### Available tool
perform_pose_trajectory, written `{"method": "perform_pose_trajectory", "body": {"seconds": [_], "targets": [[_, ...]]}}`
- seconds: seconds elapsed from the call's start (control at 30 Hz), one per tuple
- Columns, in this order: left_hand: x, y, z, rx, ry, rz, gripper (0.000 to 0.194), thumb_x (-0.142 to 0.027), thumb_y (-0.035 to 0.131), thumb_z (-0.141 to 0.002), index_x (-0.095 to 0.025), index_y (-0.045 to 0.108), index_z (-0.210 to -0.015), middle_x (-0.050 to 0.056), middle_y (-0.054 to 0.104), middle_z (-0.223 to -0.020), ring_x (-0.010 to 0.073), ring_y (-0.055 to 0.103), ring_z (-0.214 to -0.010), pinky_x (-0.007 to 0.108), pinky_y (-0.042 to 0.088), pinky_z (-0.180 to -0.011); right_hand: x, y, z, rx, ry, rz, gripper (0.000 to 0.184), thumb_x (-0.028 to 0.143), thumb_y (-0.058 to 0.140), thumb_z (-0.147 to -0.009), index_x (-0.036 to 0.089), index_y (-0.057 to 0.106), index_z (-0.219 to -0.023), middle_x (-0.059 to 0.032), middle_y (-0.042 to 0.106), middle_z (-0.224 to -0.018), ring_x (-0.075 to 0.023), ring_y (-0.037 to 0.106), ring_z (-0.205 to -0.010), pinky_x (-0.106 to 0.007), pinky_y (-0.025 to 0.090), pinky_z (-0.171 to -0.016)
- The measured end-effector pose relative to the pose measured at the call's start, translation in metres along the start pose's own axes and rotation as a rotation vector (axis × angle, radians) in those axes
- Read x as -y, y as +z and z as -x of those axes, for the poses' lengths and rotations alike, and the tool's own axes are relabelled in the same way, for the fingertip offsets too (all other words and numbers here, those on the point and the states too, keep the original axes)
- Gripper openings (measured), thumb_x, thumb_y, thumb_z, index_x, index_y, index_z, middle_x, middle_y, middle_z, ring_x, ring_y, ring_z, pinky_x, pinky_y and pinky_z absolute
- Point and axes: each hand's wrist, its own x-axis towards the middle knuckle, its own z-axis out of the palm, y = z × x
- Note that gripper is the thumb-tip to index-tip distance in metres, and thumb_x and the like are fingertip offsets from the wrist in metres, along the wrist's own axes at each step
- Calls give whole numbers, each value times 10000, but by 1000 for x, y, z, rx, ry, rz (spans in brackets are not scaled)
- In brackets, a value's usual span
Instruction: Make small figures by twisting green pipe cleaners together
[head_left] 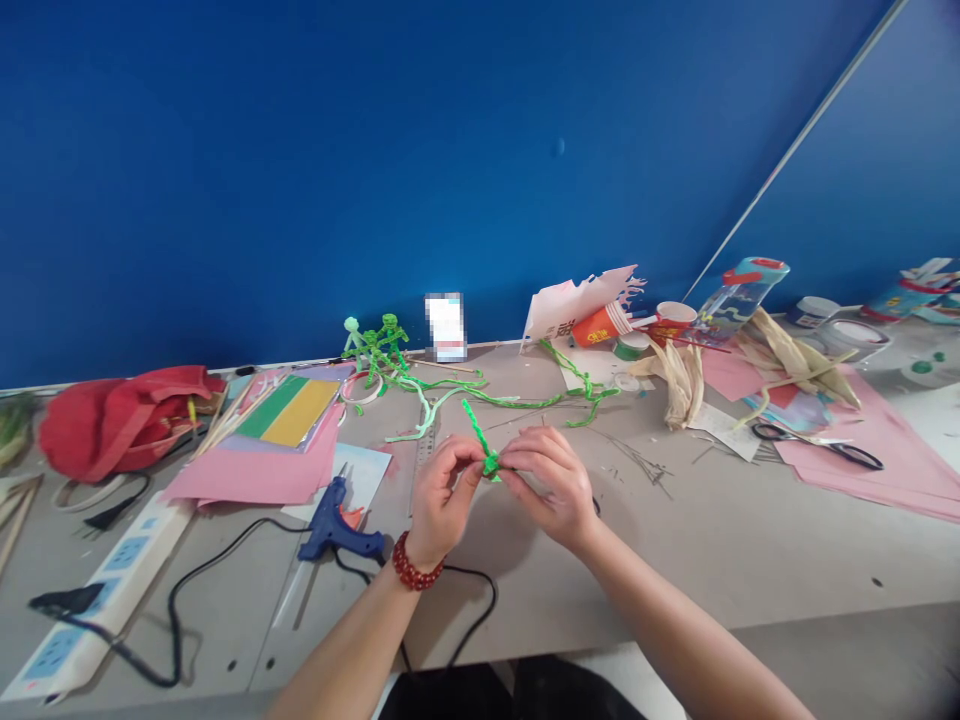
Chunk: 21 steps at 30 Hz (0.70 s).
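Observation:
My left hand (pixel 442 495) and my right hand (pixel 547 480) meet above the middle of the grey table (pixel 712 540), both pinched on a green pipe cleaner (pixel 480 435). Its free end sticks up and back to the left, and a small green knot shows between my fingertips. A red bead bracelet (pixel 412 568) circles my left wrist. More green pipe cleaners (pixel 510 398) lie loose on the table just behind my hands. Small green pipe-cleaner figures (pixel 379 345) stand at the back near the blue wall.
A blue glue gun (pixel 337 530) with a black cord lies left of my hands, beside a white power strip (pixel 105 590). Coloured paper (pixel 277 425) and a red bag (pixel 120 415) sit at the left. Scissors (pixel 817 445), corn husks (pixel 679 380), pink paper and cups crowd the right.

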Motion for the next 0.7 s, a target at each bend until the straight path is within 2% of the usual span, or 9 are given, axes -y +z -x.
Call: {"method": "perform_pose_trajectory", "body": {"seconds": [0.17,0.27,0.47,0.7], "targets": [[-3,1,0,15,0,-16,99,-199,521,-954,-189,597,-891,41,576,-842,169,557,-803,301,467,-725,-3,2,1,12,54,-74,122,115,584,-889,209,657,-914,-49,704,-817,-181,650,-760,-417,541,-858],[-4,3,1,15,-31,49,99,-225,519,-957,-193,590,-896,33,567,-840,158,560,-758,286,474,-681,-3,3,1,41,78,-91,132,115,554,-897,218,637,-893,-42,701,-794,-184,646,-751,-419,541,-860],[-4,3,2,-13,-51,78,87,-225,533,-950,-186,595,-902,41,567,-850,151,564,-726,279,482,-649,1,0,-1,34,58,-65,101,136,578,-876,221,625,-906,-48,702,-805,-190,652,-753,-434,535,-865],[-4,4,2,5,-51,105,89,-201,525,-953,-184,584,-889,28,554,-831,135,547,-704,268,470,-639,-2,2,-1,17,58,-65,122,113,555,-867,226,591,-837,-21,672,-740,-176,630,-696,-440,536,-870]]}}
